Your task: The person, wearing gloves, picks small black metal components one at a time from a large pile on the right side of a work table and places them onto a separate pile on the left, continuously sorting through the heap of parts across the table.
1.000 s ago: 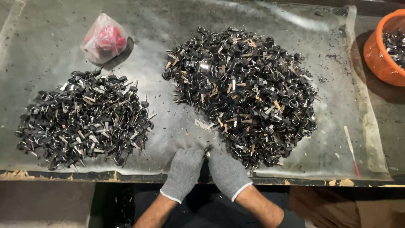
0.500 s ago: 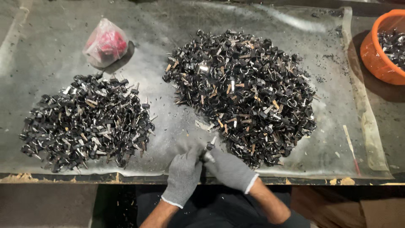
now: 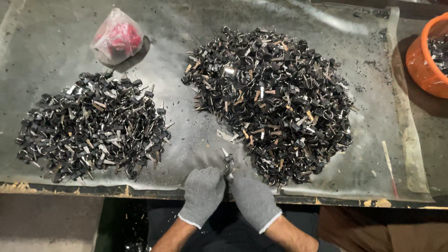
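— Shifted since the earlier frame: both gloved hands are drawn closer together at the near edge of the worktop (image 3: 56, 42); the piles are unchanged.

— Item held?

— One small dark metal part (image 3: 228, 163), pinched between the fingers of the left hand (image 3: 203, 189) and the right hand (image 3: 252, 198). Fingers of both hands are curled shut around it; the exact grip is hidden by the grey gloves.

— Entries beyond the fingertips?

— Large pile of black parts (image 3: 275, 98), just ahead and to the right of the fingers, its near edge almost touched. Smaller pile of like parts (image 3: 93, 126), well apart to the left of the fingers.

— Further out?

— Clear bag with red contents (image 3: 116, 37), far ahead to the left. Orange tub (image 3: 420, 65), holding more dark parts, far to the right.
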Demonstrator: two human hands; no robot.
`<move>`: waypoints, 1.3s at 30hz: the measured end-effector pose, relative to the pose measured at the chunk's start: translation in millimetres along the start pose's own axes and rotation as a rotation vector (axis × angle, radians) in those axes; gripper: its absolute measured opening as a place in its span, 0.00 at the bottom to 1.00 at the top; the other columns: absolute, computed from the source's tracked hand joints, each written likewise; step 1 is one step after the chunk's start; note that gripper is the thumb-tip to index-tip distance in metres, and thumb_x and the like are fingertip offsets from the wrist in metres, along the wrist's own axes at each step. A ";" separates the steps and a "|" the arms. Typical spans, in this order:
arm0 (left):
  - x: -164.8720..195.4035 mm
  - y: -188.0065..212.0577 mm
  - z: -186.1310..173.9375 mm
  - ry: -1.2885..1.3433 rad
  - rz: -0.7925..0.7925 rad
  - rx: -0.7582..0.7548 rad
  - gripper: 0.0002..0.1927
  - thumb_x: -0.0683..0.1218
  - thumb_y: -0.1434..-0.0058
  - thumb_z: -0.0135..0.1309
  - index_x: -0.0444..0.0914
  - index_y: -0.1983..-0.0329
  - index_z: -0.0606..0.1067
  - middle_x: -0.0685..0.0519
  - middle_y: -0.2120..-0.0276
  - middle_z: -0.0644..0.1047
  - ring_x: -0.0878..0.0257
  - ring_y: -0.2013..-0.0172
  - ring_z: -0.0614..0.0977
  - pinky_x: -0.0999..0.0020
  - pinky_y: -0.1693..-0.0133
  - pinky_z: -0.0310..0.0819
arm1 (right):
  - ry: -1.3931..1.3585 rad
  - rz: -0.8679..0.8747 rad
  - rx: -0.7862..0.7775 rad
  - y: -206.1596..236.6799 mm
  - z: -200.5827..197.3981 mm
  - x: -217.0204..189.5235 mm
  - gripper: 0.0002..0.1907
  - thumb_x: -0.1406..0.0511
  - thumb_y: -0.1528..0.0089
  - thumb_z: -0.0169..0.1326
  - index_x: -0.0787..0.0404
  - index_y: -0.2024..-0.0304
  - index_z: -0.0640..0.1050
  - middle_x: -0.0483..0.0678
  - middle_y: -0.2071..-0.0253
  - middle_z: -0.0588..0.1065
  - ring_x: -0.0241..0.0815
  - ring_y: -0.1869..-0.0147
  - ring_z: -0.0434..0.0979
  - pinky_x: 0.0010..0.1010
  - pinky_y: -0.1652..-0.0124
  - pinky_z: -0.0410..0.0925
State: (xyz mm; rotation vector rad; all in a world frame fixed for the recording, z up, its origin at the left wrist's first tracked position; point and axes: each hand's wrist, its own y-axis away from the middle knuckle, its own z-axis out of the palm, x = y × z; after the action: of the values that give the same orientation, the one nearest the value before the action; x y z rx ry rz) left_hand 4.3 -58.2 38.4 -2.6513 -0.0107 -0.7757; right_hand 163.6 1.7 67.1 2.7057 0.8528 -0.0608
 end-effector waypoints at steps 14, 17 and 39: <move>11.9 -5.9 -24.0 0.047 -0.056 -0.235 0.12 0.49 0.49 0.66 0.39 0.71 0.77 0.48 0.75 0.76 0.49 0.70 0.79 0.51 0.66 0.70 | -0.466 0.035 -0.045 2.4 -14.3 3.8 0.30 0.61 0.35 0.52 0.61 0.33 0.60 0.59 0.65 0.80 0.62 0.64 0.82 0.52 0.66 0.74; 6.6 -15.7 -37.2 0.208 -0.041 -0.189 0.15 0.45 0.47 0.62 0.36 0.57 0.76 0.47 0.64 0.77 0.51 0.60 0.80 0.53 0.58 0.73 | -0.471 0.120 -0.120 15.4 -11.0 7.7 0.35 0.61 0.36 0.52 0.59 0.29 0.59 0.60 0.65 0.79 0.61 0.63 0.83 0.50 0.65 0.75; -5.7 -12.8 1.2 0.050 -0.291 -0.228 0.08 0.46 0.45 0.61 0.42 0.62 0.81 0.49 0.67 0.81 0.49 0.66 0.84 0.53 0.63 0.77 | -0.543 0.097 -0.133 2.4 -11.7 3.6 0.21 0.58 0.36 0.55 0.63 0.47 0.70 0.59 0.62 0.79 0.61 0.57 0.82 0.50 0.59 0.74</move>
State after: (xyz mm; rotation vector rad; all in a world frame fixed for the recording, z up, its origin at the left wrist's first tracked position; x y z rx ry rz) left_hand -1.3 -45.4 39.1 -2.8833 -0.3199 -0.9884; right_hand 167.3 5.3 78.4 2.4127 0.5369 -0.6575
